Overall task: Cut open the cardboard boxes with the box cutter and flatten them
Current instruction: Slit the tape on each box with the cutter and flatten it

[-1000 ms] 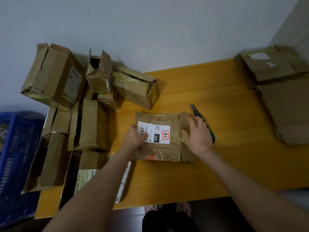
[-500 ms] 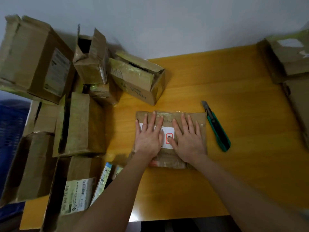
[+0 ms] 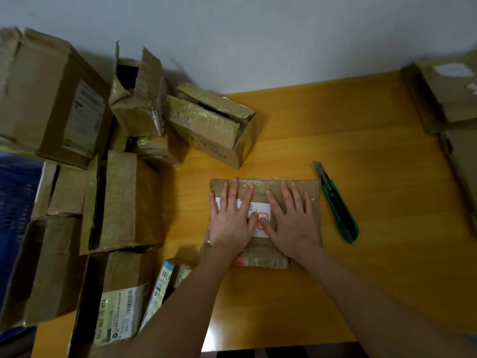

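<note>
A small cardboard box with a white shipping label lies flattened in the middle of the yellow table. My left hand and my right hand press down on it side by side, palms flat and fingers spread straight. The green box cutter lies on the table just right of the flattened box, blade end pointing away from me, and neither hand touches it.
Several unflattened cardboard boxes are piled on the table's left side, one open box just behind the flattened one. A stack of flattened cardboard lies at the far right. A blue crate stands beyond the left edge.
A second ago my hands were folding the box's flaps, the right one near the cutter. Both hands have since moved onto the box top and press it flat; my head has leaned closer.
</note>
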Demonstrator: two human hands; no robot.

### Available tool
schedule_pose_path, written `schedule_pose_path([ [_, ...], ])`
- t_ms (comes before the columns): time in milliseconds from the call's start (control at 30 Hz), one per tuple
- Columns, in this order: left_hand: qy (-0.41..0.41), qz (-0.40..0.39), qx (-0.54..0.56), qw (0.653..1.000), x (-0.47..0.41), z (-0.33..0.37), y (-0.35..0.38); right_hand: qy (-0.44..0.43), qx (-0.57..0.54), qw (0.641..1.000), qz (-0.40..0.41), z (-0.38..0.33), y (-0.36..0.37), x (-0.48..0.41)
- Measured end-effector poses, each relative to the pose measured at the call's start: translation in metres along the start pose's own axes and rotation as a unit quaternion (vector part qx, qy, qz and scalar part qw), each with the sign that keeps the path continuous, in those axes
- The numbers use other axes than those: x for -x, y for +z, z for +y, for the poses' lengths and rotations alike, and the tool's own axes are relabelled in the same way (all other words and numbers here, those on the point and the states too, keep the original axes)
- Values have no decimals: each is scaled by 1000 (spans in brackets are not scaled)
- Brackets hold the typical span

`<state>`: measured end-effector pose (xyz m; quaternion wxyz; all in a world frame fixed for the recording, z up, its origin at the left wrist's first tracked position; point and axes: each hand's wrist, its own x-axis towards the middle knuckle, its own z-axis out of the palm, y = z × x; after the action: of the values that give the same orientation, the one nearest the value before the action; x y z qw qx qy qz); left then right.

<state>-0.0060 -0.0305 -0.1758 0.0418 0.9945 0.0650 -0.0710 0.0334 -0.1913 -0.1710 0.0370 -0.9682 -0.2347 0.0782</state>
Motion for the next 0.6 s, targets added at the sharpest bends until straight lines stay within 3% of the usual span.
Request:
schedule_pose_path([
  [300, -81, -2, 21, 996, 32, 14, 5, 8, 3, 1000, -3, -1, -1, 0],
  [600, -86, -42, 36, 995, 31, 15, -3, 42, 8, 999, -5, -6, 12, 34],
])
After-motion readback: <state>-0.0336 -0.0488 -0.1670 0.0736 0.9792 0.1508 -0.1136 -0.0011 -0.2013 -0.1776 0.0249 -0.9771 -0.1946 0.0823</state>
